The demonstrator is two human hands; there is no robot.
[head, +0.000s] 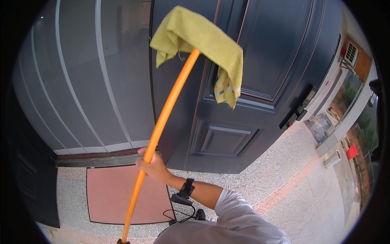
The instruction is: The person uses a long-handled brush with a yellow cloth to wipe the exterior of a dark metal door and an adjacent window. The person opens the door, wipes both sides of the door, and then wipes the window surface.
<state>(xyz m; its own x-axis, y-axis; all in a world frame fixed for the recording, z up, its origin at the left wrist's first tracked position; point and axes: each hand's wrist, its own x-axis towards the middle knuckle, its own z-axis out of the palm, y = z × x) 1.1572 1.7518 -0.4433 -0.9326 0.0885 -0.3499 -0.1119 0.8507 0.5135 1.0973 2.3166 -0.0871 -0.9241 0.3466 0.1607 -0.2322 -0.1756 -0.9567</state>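
My right hand [155, 167] is wrapped around an orange pole [167, 113] at about its middle. Over the pole's top end hangs a yellow-green cloth [204, 33], hiding the head beneath it; one hanging corner shows a printed pattern. Cloth and pole top appear in front of a dark panelled door [231, 119], and whether they touch it I cannot tell. Only a sliver of my left hand [122, 242] shows at the bottom edge, around the pole's lower end. A black strap with a device [184, 193] and a cable sits on my right wrist.
The door stands open, with a lock handle [298, 108] on its edge. Grey ribbed panels [122, 91] rise above a metal threshold [103, 161]. A reddish doormat [128, 195] lies on the speckled floor [283, 180]. Farther right stand a metal cylinder [332, 159] and a red object [352, 151].
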